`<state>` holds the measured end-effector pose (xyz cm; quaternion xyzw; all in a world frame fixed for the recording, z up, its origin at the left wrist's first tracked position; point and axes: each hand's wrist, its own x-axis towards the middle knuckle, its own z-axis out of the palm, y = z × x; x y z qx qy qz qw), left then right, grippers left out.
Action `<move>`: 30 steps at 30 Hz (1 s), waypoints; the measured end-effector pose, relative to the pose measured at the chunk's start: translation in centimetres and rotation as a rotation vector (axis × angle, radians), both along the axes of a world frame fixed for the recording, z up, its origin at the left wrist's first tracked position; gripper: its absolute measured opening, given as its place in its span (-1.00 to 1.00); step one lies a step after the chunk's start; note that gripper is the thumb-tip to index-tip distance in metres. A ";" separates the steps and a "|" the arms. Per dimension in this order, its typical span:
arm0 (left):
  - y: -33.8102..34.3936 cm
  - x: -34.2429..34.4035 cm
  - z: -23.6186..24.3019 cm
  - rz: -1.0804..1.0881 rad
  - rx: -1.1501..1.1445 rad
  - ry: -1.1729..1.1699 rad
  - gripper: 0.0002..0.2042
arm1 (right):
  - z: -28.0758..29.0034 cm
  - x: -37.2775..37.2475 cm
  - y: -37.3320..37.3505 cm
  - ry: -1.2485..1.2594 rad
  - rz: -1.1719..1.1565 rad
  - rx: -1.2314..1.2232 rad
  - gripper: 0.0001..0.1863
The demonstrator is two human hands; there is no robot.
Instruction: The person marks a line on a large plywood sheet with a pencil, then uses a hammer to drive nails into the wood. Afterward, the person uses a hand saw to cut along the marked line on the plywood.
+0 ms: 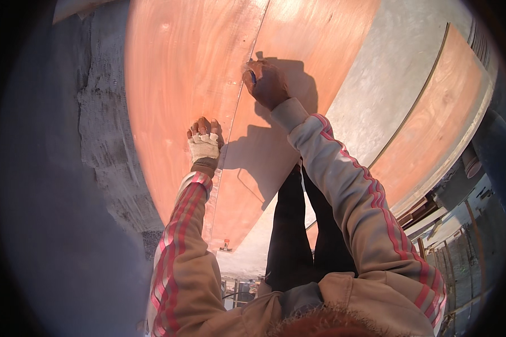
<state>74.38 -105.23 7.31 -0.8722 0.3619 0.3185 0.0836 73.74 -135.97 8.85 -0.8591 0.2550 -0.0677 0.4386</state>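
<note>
A large pinkish wooden sheet [168, 84] lies beneath me, crossed lengthwise by a straight narrow line with small dark spots along it. My left hand [204, 143], in a pale fingerless glove or wrap, rests on the sheet just left of that line, fingers spread. Higher up, my right hand [265, 83] is closed around a small blue object, mostly hidden by my fingers, right at the line. Near the lower end of the line sits a small red-and-metal item [226, 245], too small to make out.
To the right are a pale grey surface [365, 84] and another curved-looking wooden board [424, 121]. Rough grey concrete [101, 129] runs along the left. My dark-trousered legs are below. Stacked material and thin rods [450, 264] stand at lower right.
</note>
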 end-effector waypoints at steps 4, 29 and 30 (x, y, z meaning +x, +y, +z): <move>0.1 0.0 -0.2 -0.072 0.026 -0.102 -0.17 | -0.9 1.4 -1.7 -0.067 -0.051 -0.074 -0.77; -1.7 0.1 0.2 -0.028 0.273 0.007 -0.25 | 3.0 -0.9 -6.1 -0.199 -0.229 0.117 -0.72; -1.6 0.1 0.2 0.001 0.287 0.038 -0.33 | 3.3 -0.3 -7.8 -0.178 -0.263 0.121 -0.72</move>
